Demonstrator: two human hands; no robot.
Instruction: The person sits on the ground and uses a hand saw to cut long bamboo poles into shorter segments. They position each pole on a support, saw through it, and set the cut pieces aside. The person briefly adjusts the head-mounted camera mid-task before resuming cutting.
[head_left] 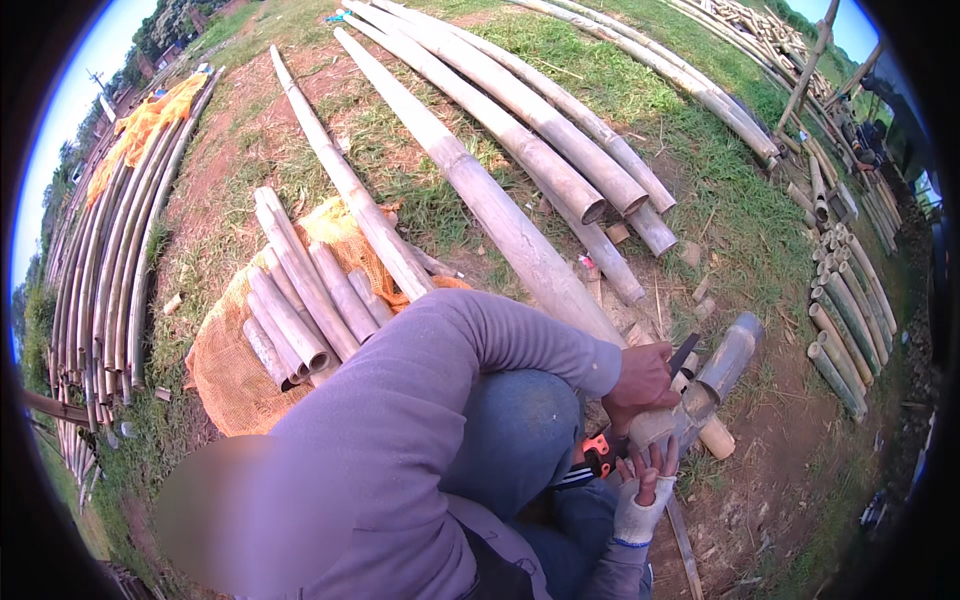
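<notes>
My left hand (640, 384), bare at the end of a purple-grey sleeve, is closed on a tool with a dark blade (685, 352). The blade points away past my fingers; its grip is hidden. Right beside it lies a thick grey bamboo piece (728, 360), tilted, with a shorter pale bamboo end (652, 430) near my fingers. My right hand (640, 500) wears a white fingerless glove, its fingers spread close under that end; I cannot tell whether they press on it. An orange and black object (600, 452) is partly covered near my shoe.
One long bamboo pole (480, 190) runs up to the work spot. More poles (540, 120) lie beyond it. Short bamboo lengths (300, 330) rest on orange netting (225, 385) at left. Cut bamboo is piled (850, 300) at right. A thin strip (684, 550) lies below my right hand.
</notes>
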